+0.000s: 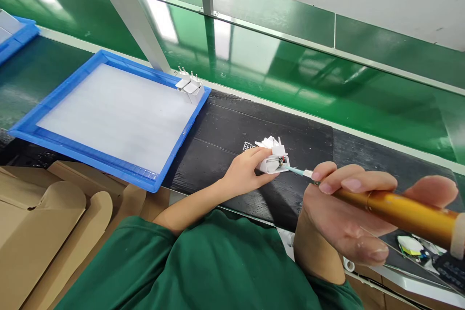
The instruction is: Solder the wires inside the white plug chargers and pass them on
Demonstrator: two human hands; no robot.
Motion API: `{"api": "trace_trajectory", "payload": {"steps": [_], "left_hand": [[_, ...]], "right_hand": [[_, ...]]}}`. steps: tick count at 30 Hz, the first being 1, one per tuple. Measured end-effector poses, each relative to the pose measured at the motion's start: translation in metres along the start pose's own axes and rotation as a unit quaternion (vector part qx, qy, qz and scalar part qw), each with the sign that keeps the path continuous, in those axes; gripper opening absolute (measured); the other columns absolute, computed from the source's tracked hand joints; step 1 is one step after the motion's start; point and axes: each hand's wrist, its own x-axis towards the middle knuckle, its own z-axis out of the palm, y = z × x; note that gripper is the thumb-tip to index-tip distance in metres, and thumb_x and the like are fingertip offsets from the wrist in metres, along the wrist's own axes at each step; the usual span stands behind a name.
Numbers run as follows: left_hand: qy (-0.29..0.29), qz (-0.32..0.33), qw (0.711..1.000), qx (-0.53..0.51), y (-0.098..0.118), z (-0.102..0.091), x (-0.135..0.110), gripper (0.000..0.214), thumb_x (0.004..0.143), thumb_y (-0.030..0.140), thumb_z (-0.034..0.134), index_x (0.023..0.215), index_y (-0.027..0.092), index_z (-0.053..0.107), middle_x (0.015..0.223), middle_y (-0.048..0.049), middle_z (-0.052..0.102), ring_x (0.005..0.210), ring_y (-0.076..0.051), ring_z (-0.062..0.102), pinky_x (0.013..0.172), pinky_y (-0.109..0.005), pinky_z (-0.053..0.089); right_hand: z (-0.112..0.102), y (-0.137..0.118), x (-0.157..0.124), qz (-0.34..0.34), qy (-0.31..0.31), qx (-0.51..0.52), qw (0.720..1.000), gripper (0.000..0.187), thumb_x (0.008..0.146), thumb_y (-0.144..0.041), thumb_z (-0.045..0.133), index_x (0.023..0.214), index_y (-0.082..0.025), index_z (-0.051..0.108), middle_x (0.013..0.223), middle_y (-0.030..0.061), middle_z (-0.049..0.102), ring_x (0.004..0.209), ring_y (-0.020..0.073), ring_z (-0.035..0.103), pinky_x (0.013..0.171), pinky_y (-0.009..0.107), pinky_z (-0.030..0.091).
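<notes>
My left hand point(249, 170) is closed around a white plug adapter housing point(269, 165) on the black bench. Its open end faces right and shows small electronic parts and a bit of red inside. More white plug pieces point(271, 142) stand right behind it, partly covered. In my right hand point(348, 213) is a gold pen-shaped tool point(395, 208) with a slim pale teal tip point(295, 170). That tip reaches the housing's open end; whether it touches the parts inside, I cannot tell.
A blue tray point(145, 181) with a white liner lies at left, several white plug adapters point(191, 86) in its far right corner. Cardboard boxes point(43, 223) stand below. Small parts point(417, 247) and a black cable fitting point(450, 269) are at lower right. A grey post point(127, 14) rises behind the tray.
</notes>
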Motion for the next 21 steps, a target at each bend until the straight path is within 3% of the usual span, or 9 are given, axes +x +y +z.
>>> {"api": "trace_trajectory", "payload": {"steps": [5, 8, 10, 14, 21], "left_hand": [[-0.017, -0.011, 0.997, -0.072, 0.002, 0.007, 0.004, 0.033, 0.082, 0.027, 0.071, 0.114, 0.022, 0.064, 0.11, -0.0049, 0.072, 0.095, -0.02, 0.069, 0.079, -0.03, 0.057], [-0.022, -0.007, 0.99, -0.14, 0.007, 0.01, 0.005, 0.032, 0.081, 0.028, 0.072, 0.111, 0.021, 0.065, 0.107, -0.0044, 0.072, 0.093, -0.019, 0.069, 0.076, -0.029, 0.057], [-0.026, -0.01, 0.981, -0.19, 0.01, 0.011, 0.004, 0.032, 0.081, 0.031, 0.073, 0.11, 0.021, 0.064, 0.105, -0.0038, 0.072, 0.093, -0.019, 0.069, 0.078, -0.03, 0.058], [-0.042, -0.028, 0.967, -0.249, 0.013, 0.012, 0.003, 0.041, 0.078, 0.033, 0.076, 0.115, 0.021, 0.063, 0.106, -0.0053, 0.073, 0.102, -0.022, 0.069, 0.087, -0.033, 0.058], [-0.042, -0.033, 0.956, -0.29, 0.011, 0.016, 0.001, 0.046, 0.077, 0.033, 0.078, 0.118, 0.018, 0.063, 0.109, -0.0071, 0.073, 0.109, -0.025, 0.068, 0.092, -0.034, 0.057]], "right_hand": [[0.012, -0.004, 0.002, 0.009, -0.001, 0.002, 1.0, 0.062, 0.083, -0.062, 0.055, 0.141, -0.043, 0.05, 0.066, -0.0073, 0.038, 0.045, 0.0085, 0.033, 0.044, 0.026, 0.046], [0.016, -0.008, 0.003, 0.003, -0.007, 0.039, 0.999, 0.062, 0.085, -0.057, 0.057, 0.143, -0.038, 0.051, 0.069, -0.0059, 0.042, 0.047, 0.0091, 0.037, 0.046, 0.027, 0.047], [0.015, -0.012, 0.003, 0.014, -0.014, 0.059, 0.998, 0.062, 0.085, -0.054, 0.059, 0.144, -0.036, 0.05, 0.073, -0.0041, 0.047, 0.051, 0.0105, 0.04, 0.049, 0.029, 0.049], [0.013, -0.017, 0.001, 0.067, -0.032, 0.032, 0.997, 0.06, 0.087, -0.055, 0.058, 0.144, -0.043, 0.046, 0.074, -0.0038, 0.049, 0.053, 0.012, 0.043, 0.053, 0.031, 0.05], [0.023, -0.012, 0.003, 0.023, 0.005, 0.061, 0.998, 0.058, 0.088, -0.047, 0.056, 0.144, -0.033, 0.05, 0.076, -0.0027, 0.05, 0.05, 0.0107, 0.039, 0.051, 0.03, 0.049]]}}
